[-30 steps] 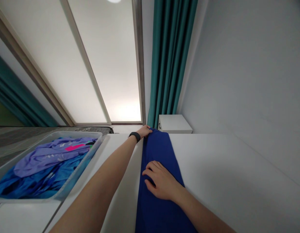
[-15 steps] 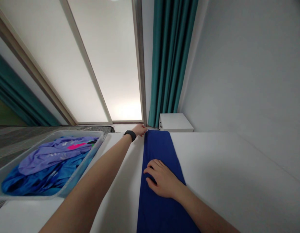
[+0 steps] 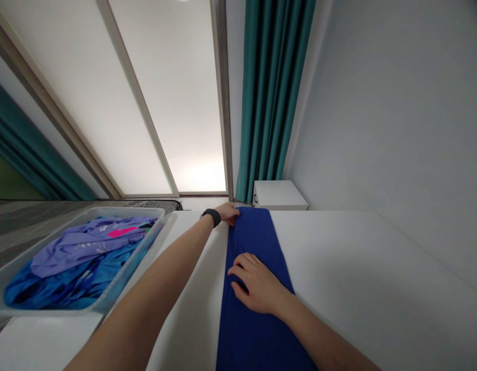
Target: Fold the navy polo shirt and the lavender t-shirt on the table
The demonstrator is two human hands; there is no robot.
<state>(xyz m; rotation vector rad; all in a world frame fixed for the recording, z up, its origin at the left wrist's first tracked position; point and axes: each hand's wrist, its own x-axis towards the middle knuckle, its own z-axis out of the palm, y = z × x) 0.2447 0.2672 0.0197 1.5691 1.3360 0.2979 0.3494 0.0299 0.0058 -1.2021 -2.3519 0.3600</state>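
Note:
A dark blue garment, folded into a long narrow strip, lies flat down the white tabletop; its exact kind does not show. At its far left corner my left hand, with a black band on the wrist, is closed on the edge of the cloth, the fingertips partly hidden. Midway along the strip, my right hand rests on top with fingers apart and slightly bent, thumb toward the left edge. The garment's near end runs out of view at the bottom.
To the left stands a translucent plastic bin holding a purple garment and blue clothing. Beyond the table's far edge are a white cabinet, a teal curtain and frosted sliding doors. A grey wall borders the right.
My left hand has shifted slightly right, over the garment's far left corner, and that corner is drawn inward. My right hand stays in nearly the same place.

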